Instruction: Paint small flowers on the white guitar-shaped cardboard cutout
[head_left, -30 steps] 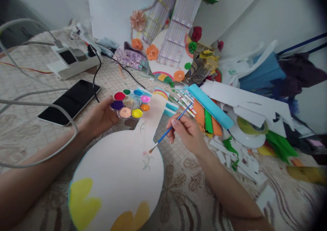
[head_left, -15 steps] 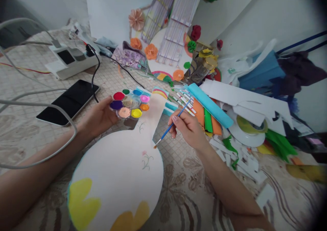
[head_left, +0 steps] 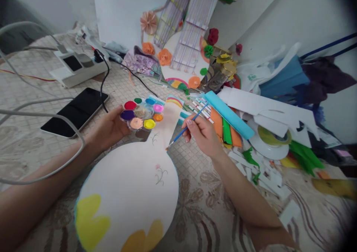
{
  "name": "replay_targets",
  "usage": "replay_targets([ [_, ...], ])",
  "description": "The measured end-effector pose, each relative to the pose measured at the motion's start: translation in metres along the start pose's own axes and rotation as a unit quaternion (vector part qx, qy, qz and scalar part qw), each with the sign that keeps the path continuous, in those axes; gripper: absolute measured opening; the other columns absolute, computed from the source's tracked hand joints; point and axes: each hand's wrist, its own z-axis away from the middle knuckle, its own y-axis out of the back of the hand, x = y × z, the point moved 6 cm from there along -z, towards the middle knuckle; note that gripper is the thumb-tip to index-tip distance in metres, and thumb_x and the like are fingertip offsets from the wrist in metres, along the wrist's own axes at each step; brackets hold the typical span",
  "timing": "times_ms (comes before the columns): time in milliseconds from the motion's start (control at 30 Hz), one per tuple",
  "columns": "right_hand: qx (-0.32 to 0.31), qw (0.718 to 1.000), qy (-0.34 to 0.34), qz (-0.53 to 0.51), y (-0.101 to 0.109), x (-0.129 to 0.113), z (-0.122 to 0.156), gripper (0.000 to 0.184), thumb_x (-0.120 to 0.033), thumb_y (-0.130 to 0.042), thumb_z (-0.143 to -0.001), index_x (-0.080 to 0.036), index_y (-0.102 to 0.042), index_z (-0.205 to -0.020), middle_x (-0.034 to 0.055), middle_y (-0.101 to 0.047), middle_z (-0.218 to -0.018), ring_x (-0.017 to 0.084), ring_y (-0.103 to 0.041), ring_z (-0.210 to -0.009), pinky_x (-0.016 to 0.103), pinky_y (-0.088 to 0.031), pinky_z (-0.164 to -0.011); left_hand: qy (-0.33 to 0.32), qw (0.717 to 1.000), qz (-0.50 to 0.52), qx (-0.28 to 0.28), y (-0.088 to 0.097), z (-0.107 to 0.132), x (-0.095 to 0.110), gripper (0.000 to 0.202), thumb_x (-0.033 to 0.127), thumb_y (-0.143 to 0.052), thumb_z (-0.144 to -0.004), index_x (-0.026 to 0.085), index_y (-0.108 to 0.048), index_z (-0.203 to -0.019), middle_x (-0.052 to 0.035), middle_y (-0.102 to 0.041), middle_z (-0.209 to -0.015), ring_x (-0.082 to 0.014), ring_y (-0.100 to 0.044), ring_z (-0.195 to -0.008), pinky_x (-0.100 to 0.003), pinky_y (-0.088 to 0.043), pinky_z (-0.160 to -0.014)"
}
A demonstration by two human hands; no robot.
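My left hand (head_left: 114, 127) grips the rim of a flower-shaped paint palette (head_left: 143, 112), its wells filled with red, purple, blue, green, pink, orange, yellow and peach paint. A blue paintbrush (head_left: 188, 125) is pinched in my right hand (head_left: 202, 135). Its brown tip is at the right edge of the neck of a white vase-shaped cutout (head_left: 125, 177); whether it touches cannot be told. Yellow and orange petals are painted low on the cutout, small stems and a pink flower higher up, and a rainbow band at its top. The palette hangs over the upper left of the neck.
A black phone (head_left: 75, 112), a white power strip (head_left: 80, 71) and looping cables lie at left. Behind stands a decorated craft piece (head_left: 186, 55) with paper flowers. On the right are a turquoise roll (head_left: 230, 114), markers, a tape roll (head_left: 275, 136) and white paper scraps (head_left: 264, 177).
My right hand and the paintbrush have shifted slightly up and away, moving the tip from the cutout's shoulder to its neck edge. My left hand and the palette stay almost still.
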Motion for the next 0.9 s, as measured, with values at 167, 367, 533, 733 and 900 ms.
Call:
replay_targets([
  [167, -0.026, 0.999, -0.012, -0.016, -0.006, 0.005, -0.007, 0.029, -0.040, -0.048, -0.098, -0.018, -0.058, -0.081, -0.0045, -0.057, -0.060, 0.006, -0.054, -0.045, 0.017, -0.044, -0.042, -0.002, 1.000, -0.003, 0.014, 0.002, 0.000, 0.001, 0.033, 0.020, -0.034, -0.099, 0.012, -0.065, -0.098, -0.0072, -0.077, -0.085, -0.0181, -0.074, -0.075, -0.029, -0.062, -0.067],
  [367, 0.053, 0.998, 0.001, -0.022, 0.000, 0.009, -0.008, 0.028, -0.040, -0.050, -0.097, -0.018, -0.058, -0.081, -0.0044, -0.058, -0.062, 0.005, -0.054, -0.045, 0.018, -0.046, -0.043, -0.004, 1.000, 0.000, 0.011, -0.002, 0.002, 0.001, 0.034, 0.021, -0.033, -0.099, 0.013, -0.066, -0.097, -0.0063, -0.077, -0.081, -0.0174, -0.074, -0.071, -0.027, -0.061, -0.064],
  [533, 0.029, 0.999, -0.017, -0.021, -0.001, 0.012, -0.007, 0.029, -0.040, -0.050, -0.097, -0.018, -0.059, -0.080, -0.0043, -0.057, -0.061, 0.005, -0.054, -0.045, 0.017, -0.046, -0.043, -0.005, 1.000, 0.009, 0.004, -0.003, 0.001, 0.001, 0.036, 0.020, -0.031, -0.100, 0.013, -0.066, -0.093, -0.0055, -0.077, -0.079, -0.0159, -0.073, -0.068, -0.026, -0.060, -0.061],
  [733, 0.035, 0.999, -0.016, -0.033, 0.000, 0.014, -0.005, 0.028, -0.037, -0.050, -0.097, -0.018, -0.059, -0.079, -0.0048, -0.057, -0.062, 0.005, -0.053, -0.045, 0.017, -0.045, -0.043, -0.008, 1.000, 0.007, 0.005, 0.000, 0.000, 0.002, 0.036, 0.020, -0.031, -0.100, 0.012, -0.066, -0.095, -0.0057, -0.077, -0.080, -0.0161, -0.073, -0.071, -0.026, -0.061, -0.064],
  [900, 0.074, 0.997, -0.016, -0.018, 0.004, 0.015, -0.003, 0.028, -0.038, -0.050, -0.097, -0.018, -0.058, -0.079, -0.0046, -0.057, -0.062, 0.005, -0.053, -0.045, 0.017, -0.044, -0.043, -0.011, 1.000, 0.004, 0.014, 0.000, 0.001, 0.004, 0.034, 0.020, -0.032, -0.099, 0.012, -0.065, -0.094, -0.0065, -0.076, -0.081, -0.0173, -0.073, -0.072, -0.028, -0.061, -0.065],
])
